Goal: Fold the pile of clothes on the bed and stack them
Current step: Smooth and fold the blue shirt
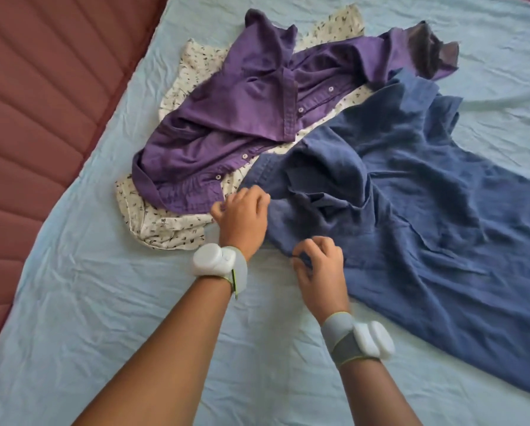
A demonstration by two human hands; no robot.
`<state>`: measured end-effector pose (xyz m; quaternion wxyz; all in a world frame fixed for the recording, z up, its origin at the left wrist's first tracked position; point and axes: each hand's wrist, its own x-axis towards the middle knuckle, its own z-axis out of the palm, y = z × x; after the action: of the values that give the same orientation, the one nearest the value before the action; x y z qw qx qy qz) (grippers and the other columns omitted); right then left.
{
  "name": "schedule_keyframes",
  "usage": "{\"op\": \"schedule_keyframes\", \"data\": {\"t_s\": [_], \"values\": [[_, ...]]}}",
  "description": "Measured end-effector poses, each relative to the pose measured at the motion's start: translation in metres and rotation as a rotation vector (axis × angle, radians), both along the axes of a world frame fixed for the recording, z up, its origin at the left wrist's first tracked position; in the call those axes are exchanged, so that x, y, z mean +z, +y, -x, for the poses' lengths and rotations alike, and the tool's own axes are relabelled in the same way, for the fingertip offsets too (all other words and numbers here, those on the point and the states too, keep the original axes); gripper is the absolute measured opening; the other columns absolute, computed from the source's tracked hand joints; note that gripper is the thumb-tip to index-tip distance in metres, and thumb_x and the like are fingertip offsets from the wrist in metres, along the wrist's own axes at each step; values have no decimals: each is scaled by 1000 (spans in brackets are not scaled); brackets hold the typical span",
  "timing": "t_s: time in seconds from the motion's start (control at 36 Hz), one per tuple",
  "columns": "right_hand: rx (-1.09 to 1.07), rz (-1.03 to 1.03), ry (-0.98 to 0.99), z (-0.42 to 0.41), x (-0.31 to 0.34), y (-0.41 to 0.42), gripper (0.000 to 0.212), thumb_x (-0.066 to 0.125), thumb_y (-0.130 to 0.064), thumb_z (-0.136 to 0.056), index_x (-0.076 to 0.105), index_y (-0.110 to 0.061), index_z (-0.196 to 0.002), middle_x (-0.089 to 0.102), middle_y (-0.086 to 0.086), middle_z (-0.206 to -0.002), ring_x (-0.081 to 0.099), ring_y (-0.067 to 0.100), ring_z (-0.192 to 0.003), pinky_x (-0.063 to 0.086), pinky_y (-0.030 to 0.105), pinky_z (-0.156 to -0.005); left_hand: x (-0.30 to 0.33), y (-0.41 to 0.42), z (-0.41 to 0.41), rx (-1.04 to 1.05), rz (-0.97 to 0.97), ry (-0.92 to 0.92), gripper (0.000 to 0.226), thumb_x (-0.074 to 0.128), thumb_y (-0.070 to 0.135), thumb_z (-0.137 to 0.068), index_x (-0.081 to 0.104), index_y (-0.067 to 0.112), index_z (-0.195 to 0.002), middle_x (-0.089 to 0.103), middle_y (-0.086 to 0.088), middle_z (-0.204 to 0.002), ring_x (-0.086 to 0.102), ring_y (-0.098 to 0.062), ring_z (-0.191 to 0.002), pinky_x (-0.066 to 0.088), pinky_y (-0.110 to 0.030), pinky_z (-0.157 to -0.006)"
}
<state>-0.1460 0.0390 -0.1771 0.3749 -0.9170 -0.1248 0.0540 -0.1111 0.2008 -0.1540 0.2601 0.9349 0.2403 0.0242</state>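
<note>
Three garments on the light blue bedsheet: purple shirt crumpled on top of a white patterned garment, blue shirt spread to their right and overlapping both. My left hand sits at the blue shirt's near left edge, fingers curled onto the cloth beside the purple hem. My right hand pinches the blue shirt's lower edge, fingers closed on fabric. White sensor bands on both wrists. Maroon quilted headboard far left
</note>
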Motion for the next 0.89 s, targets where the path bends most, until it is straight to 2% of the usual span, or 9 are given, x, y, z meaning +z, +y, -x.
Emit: {"op": "schedule_keyframes", "data": {"t_s": [0.08, 0.19, 0.31, 0.42, 0.56, 0.64, 0.75, 0.81, 0.89], "values": [[99, 37, 31, 7, -1, -1, 11, 57, -17, -76, 60, -21, -87, 54, -3, -101, 47, 25, -87, 39, 35, -76, 7, 16, 10, 127, -45, -213, 34, 29, 29, -99, 58, 10, -98, 69, -12, -81, 61, -33, -80, 23, -36, -84], [202, 56, 167, 7, -6, -8, 10, 58, -28, -79, 65, -27, -84, 59, -9, -104, 53, 22, -96, 44, 36, -81, -6, 19, 27, 119, -112, -37, 22, 40, 32, -99, 58, 20, -97, 62, -4, -98, 55, -29, -97, 26, -41, -87], [-31, -155, -31, -26, 25, -3, 10, 59, -20, -86, 65, -14, -81, 61, -3, -80, 56, 13, -77, 47, 30, -75, -11, -4, 22, -57, -106, -98, 15, 53, 33, -89, 62, 24, -98, 59, -1, -100, 54, -27, -97, 30, -39, -82], [-168, -159, -176, -81, 42, 4, 12, 57, -12, -87, 68, -12, -92, 58, -2, -92, 58, 25, -90, 46, 27, -83, -6, -32, 5, -155, -28, -173, 29, 49, 32, -81, 64, 21, -104, 60, -2, -104, 56, -28, -96, 38, -40, -81], [-63, 283, -144, -138, 35, 15, 59, 63, -22, -85, 42, -14, -140, 37, 10, -147, 32, 32, -135, 28, 39, -107, 3, -59, -16, -128, 172, -201, 34, 54, 9, -82, 58, 10, -116, 58, -9, -116, 53, -30, -110, 37, -40, -95], [-72, 447, 62, -154, 32, 6, 44, 59, -19, -88, 49, -16, -131, 53, 11, -133, 45, 33, -125, 37, 41, -98, 8, -66, -27, -47, 333, -202, 32, 52, 1, -86, 52, 3, -117, 53, -15, -119, 51, -30, -111, 38, -33, -95], [-449, -352, -5, -145, 51, -24, 15, 51, -3, -88, 62, -10, -96, 62, 3, -88, 55, 9, -82, 41, 25, -79, 13, -77, -38, 74, 489, -223, 42, 60, 18, -93, 43, 0, -127, 47, -16, -126, 49, -29, -115, 38, -33, -99], [-705, -845, -39, -129, 64, -43, 13, 52, -6, -88, 58, -17, -93, 57, 2, -88, 51, 9, -84, 42, 28, -83, 16, -83, -41, 99, 562, -187, 62, 63, 34, -92, 34, 3, -137, 42, -14, -134, 47, -27, -121, 40, -40, -102], [-951, -1065, 229, -85, 62, -75, 22, 46, -5, -98, 51, -24, -109, 68, -19, -82, 63, -1, -80, 50, 17, -74, 16, -94, -38, 29, 510, -108, 80, 64, 53, -85, 29, 10, -143, 40, -10, -140, 43, -26, -128, 39, -47, -105]]}}
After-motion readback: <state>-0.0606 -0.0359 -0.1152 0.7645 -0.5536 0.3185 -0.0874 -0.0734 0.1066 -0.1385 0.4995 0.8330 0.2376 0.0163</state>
